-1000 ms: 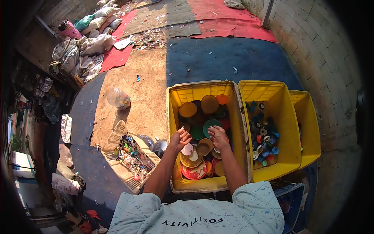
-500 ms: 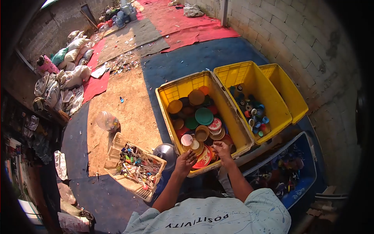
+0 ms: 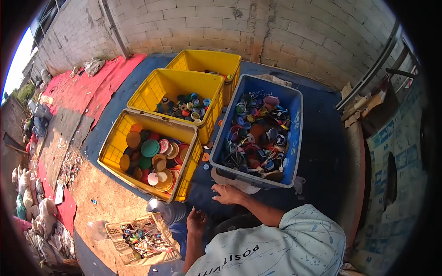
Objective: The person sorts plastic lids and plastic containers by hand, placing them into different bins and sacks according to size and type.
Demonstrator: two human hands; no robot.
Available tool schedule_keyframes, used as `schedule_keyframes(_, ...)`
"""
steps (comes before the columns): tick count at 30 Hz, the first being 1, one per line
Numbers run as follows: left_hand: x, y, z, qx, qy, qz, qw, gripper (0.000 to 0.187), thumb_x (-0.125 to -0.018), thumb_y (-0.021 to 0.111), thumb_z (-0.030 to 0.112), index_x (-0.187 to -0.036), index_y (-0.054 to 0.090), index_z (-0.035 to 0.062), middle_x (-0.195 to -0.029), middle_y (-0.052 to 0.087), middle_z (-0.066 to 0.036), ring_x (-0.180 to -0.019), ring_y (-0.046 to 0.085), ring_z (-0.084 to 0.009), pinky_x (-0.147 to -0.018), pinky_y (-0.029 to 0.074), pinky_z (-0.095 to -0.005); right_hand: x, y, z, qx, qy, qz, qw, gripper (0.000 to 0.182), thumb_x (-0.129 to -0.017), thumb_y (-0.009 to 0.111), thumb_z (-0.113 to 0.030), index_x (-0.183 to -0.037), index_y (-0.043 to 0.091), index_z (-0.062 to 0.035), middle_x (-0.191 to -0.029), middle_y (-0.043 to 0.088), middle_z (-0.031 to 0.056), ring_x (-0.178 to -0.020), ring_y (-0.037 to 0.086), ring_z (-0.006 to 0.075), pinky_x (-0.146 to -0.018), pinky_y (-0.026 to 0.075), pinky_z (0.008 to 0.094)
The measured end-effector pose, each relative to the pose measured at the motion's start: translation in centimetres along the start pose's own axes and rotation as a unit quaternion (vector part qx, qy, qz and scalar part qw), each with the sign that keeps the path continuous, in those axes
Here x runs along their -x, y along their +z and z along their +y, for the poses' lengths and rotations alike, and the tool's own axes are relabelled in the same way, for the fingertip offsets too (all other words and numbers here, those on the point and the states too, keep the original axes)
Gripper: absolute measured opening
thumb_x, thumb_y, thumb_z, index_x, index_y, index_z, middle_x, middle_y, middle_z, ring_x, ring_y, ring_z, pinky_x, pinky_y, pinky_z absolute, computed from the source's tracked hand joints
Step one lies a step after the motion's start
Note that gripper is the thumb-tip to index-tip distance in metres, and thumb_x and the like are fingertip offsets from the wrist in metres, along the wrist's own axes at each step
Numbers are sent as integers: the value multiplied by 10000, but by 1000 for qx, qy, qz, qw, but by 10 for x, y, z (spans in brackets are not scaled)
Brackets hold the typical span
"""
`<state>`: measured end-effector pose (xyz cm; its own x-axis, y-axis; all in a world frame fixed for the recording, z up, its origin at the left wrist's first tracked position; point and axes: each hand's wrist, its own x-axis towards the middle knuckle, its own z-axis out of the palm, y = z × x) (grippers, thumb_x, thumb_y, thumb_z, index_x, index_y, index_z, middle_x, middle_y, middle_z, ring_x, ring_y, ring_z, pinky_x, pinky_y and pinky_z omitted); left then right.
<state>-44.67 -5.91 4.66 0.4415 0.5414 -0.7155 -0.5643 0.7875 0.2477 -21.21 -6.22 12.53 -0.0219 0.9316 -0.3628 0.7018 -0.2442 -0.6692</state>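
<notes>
My left hand (image 3: pixel 196 221) is held low in front of my body, beside a light plastic basket (image 3: pixel 120 250) of small mixed pieces. Its fingers are loosely bent and apart, with nothing visible in them. My right hand (image 3: pixel 227 194) reaches out just below the near edge of a blue crate (image 3: pixel 298 138); the fingers are spread and hold nothing I can see. Inside that crate lie mixed plastic caps (image 3: pixel 258 131), sticks and small parts. To the left, a yellow crate (image 3: pixel 110 152) holds round lids, among them a green lid (image 3: pixel 150 148) and a pale pink lid (image 3: pixel 153 178).
Behind the lid crate stand a second yellow crate (image 3: pixel 152 83) with bottle caps and a third yellow crate (image 3: pixel 202 57). A clear water jug (image 3: pixel 172 211) is by the basket. A block wall (image 3: pixel 207 23) runs along the back; filled sacks (image 3: pixel 46 216) lie at left.
My view has swung right, bringing the blue crate to the middle. Both hands have left the lid crate; the right one has moved over to the blue crate's near edge.
</notes>
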Motion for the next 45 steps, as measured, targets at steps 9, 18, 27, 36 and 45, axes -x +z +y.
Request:
schedule_keyframes(9,-36,101,-59,-120,7,-17,993,287,-866,647,291,-660,520,136,-710,572,-8,-669,543,-151,-625,450,-311,135,-38,102,-26,45,170,984,438,-854,622,-267,-1187,506,-7,-1136,608,222,-1069,577,382,-915,458,447)
schedule_keyframes(18,-58,279,-247,-244,79,-70,964,238,-898,635,271,-751,532,116,-761,570,-15,-691,562,-147,-654,463,-311,293,-91,269,-142,200,162,956,484,-838,669,-258,-1235,528,-19,-1161,615,204,-1020,624,332,-876,493,402)
schedule_keyframes(27,-76,340,-390,-332,179,-70,923,187,-927,612,244,-891,581,63,-788,567,6,-686,538,-81,-646,453,-241,378,-191,427,-179,280,275,902,415,-835,674,-149,-1195,551,15,-1048,662,181,-872,661,230,-776,524,338)
schedule_keyframes(36,-160,380,-356,-440,367,26,819,169,-888,623,144,-986,597,9,-879,644,-46,-791,592,-104,-705,466,-232,282,-307,447,-209,213,299,907,403,-861,647,-142,-1223,545,3,-1086,648,181,-885,635,195,-779,518,313)
schedule_keyframes(45,-262,405,-324,-672,464,112,566,393,-712,700,60,-1082,569,37,-926,645,-141,-908,594,-316,-797,467,-402,176,-420,428,-157,77,185,967,365,-857,650,-103,-1193,560,9,-1080,647,192,-848,659,208,-720,533,319)
